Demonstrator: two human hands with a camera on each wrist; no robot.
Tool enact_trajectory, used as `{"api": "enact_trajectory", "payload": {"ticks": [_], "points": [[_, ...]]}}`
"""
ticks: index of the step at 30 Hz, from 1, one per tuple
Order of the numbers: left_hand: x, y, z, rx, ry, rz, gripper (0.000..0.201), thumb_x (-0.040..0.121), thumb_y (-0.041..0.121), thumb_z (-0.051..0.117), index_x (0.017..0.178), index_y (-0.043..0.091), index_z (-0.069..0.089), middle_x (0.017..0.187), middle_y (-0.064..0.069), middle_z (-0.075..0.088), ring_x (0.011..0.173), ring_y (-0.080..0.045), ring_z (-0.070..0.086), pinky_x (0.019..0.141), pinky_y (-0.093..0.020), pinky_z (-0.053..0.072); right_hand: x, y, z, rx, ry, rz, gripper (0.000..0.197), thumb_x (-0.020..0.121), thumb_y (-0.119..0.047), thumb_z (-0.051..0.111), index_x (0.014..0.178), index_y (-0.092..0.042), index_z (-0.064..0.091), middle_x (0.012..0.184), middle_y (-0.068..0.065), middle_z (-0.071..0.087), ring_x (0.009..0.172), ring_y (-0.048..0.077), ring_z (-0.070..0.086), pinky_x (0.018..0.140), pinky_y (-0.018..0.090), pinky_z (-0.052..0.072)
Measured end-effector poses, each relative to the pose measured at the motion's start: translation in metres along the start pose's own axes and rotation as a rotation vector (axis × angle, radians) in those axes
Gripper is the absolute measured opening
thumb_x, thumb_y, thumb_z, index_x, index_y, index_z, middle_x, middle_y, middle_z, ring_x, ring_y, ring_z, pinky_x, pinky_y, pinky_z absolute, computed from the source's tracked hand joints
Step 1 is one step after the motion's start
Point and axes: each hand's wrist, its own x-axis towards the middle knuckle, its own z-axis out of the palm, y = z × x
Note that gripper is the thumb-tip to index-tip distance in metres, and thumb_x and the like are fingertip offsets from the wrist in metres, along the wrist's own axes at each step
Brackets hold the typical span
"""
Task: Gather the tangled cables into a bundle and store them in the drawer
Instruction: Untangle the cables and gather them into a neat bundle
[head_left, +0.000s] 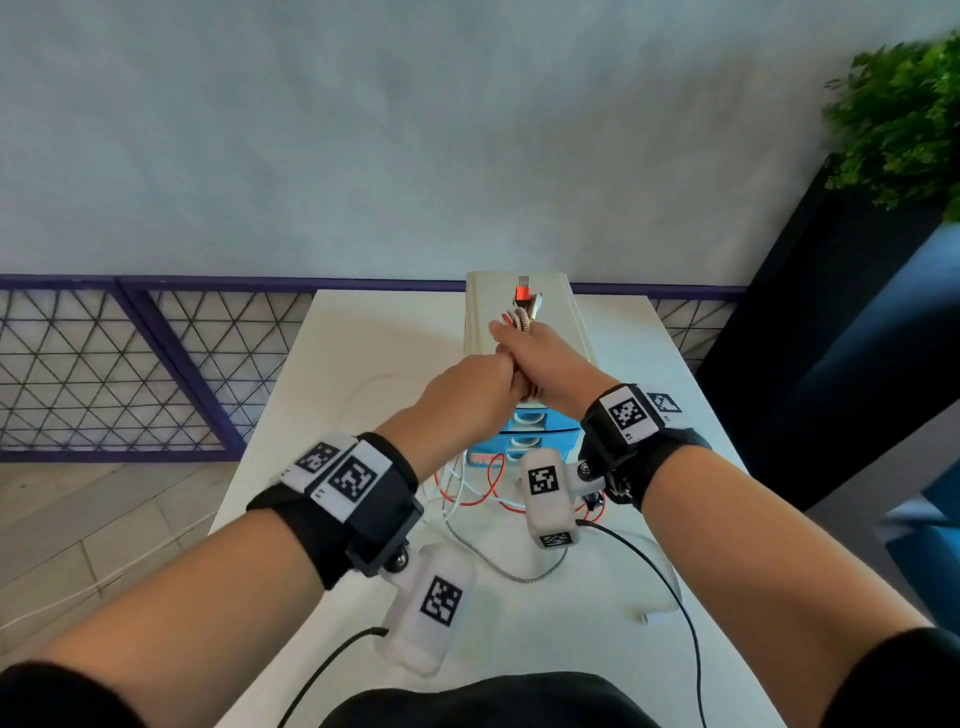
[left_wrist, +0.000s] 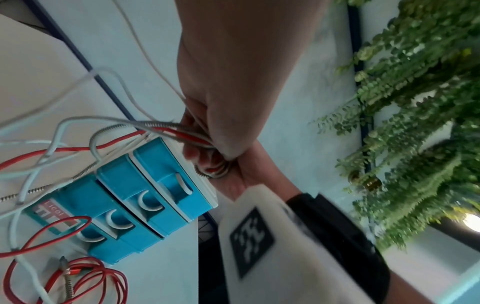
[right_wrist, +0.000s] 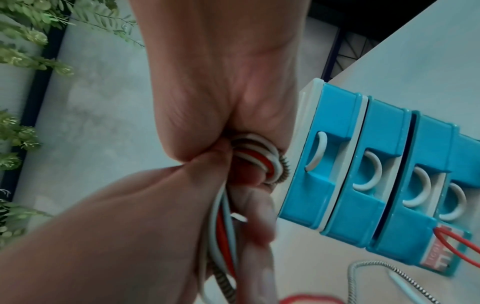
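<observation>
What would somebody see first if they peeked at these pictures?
Probably the two hands meeting in the middle, the left hand and right hand both gripping a bunch of red, white and braided cables above a bright blue drawer box. More cable loops trail on the white table below, and a leafy green plant fills the far right corner.

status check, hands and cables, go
Both hands, left hand and right hand, gripping the cables above the drawer unit. Loose lengths trail on the table. All drawers shut.
</observation>
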Motion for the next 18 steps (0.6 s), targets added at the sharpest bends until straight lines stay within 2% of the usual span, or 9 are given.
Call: {"api": "enact_trajectory", "payload": {"ticks": [3,5,7,9,11,13,15,17,18], "points": [[-0.001,-0.005,-0.005,-0.418,-0.158,0.028,0.021,0.098,0.03,0.042,0.088,0.017,0.055,0.079,-0.002,0.074,0.048,-0.01,0.064,0.052,-0.018,0.045,-0.002,-0.005,0.002,0.124,0.029,0.006,0.025,0.096,-0.03,0.048,0.076,-0.015,0.047,0.063,0.0,0.043,0.057,0.016,0.046,0.064,0.034,0.04],[-0.004,-0.008,-0.006,-0.575,-0.261,0.047,0.026,0.098,0.031,0.045,0.082,0.014,0.057,0.085,-0.008,0.075,0.055,-0.008,0.067,0.059,-0.016,0.049,-0.003,-0.006,0.003,0.262,0.034,-0.003,0.024,0.098,-0.029,0.046,0.078,-0.015,0.046,0.063,-0.001,0.043,0.059,0.015,0.047,0.064,0.034,0.042],[-0.008,-0.012,-0.006,-0.651,-0.305,0.07,0.033,0.098,0.033,0.043,0.085,0.008,0.06,0.095,-0.013,0.074,0.072,-0.01,0.071,0.068,-0.014,0.051,-0.002,-0.006,0.004,0.369,0.038,-0.011,0.024,0.099,-0.03,0.045,0.08,-0.016,0.045,0.064,-0.001,0.046,0.061,0.014,0.05,0.057,0.03,0.044],[-0.011,-0.017,-0.007,-0.64,-0.324,0.086,0.039,0.098,0.035,0.04,0.093,0.006,0.065,0.098,-0.008,0.074,0.08,-0.004,0.07,0.068,-0.008,0.047,-0.003,-0.004,0.003,0.544,0.028,0.012,0.025,0.1,-0.032,0.046,0.082,-0.015,0.045,0.068,0.002,0.051,0.065,0.016,0.056,0.053,0.028,0.051],[-0.017,-0.02,-0.003,-0.592,-0.314,0.093,0.042,0.099,0.035,0.039,0.1,0.004,0.068,0.091,0.001,0.071,0.07,0.01,0.064,0.063,-0.002,0.043,-0.005,-0.003,0.0,0.746,-0.024,0.007,0.029,0.099,-0.034,0.047,0.079,-0.013,0.047,0.071,0.007,0.059,0.071,0.021,0.065,0.061,0.037,0.058],[-0.02,-0.02,0.005,-0.616,-0.273,0.103,0.038,0.099,0.033,0.04,0.096,0.005,0.066,0.078,0.009,0.066,0.059,0.01,0.059,0.06,-0.006,0.043,-0.007,-0.006,0.001,0.862,-0.092,-0.009,0.033,0.099,-0.034,0.046,0.076,-0.011,0.048,0.072,0.01,0.063,0.074,0.026,0.069,0.066,0.044,0.059],[-0.022,-0.02,0.012,-0.676,-0.244,0.112,0.034,0.099,0.03,0.042,0.08,0.01,0.061,0.059,0.015,0.059,0.05,0.006,0.051,0.055,-0.009,0.039,-0.011,-0.011,0.004,0.876,-0.12,-0.006,0.034,0.1,-0.036,0.045,0.076,-0.012,0.048,0.069,0.008,0.059,0.06,0.02,0.066,0.057,0.035,0.057],[-0.024,-0.024,0.016,-0.764,-0.261,0.089,0.034,0.096,0.033,0.047,0.069,0.014,0.052,0.048,0.013,0.051,0.045,0.002,0.046,0.051,-0.01,0.038,-0.012,-0.016,0.006,0.851,-0.124,0.002,0.034,0.1,-0.038,0.044,0.076,-0.015,0.045,0.059,0.0,0.048,0.042,0.01,0.047,0.042,0.021,0.044],[-0.025,-0.03,0.018,-0.84,-0.289,0.059,0.034,0.092,0.039,0.05,0.067,0.015,0.052,0.049,0.011,0.048,0.045,-0.002,0.046,0.052,-0.013,0.039,-0.012,-0.018,0.005,0.841,-0.12,-0.003,0.034,0.1,-0.039,0.044,0.076,-0.016,0.044,0.054,-0.004,0.042,0.038,0.006,0.038,0.037,0.019,0.036]]}}
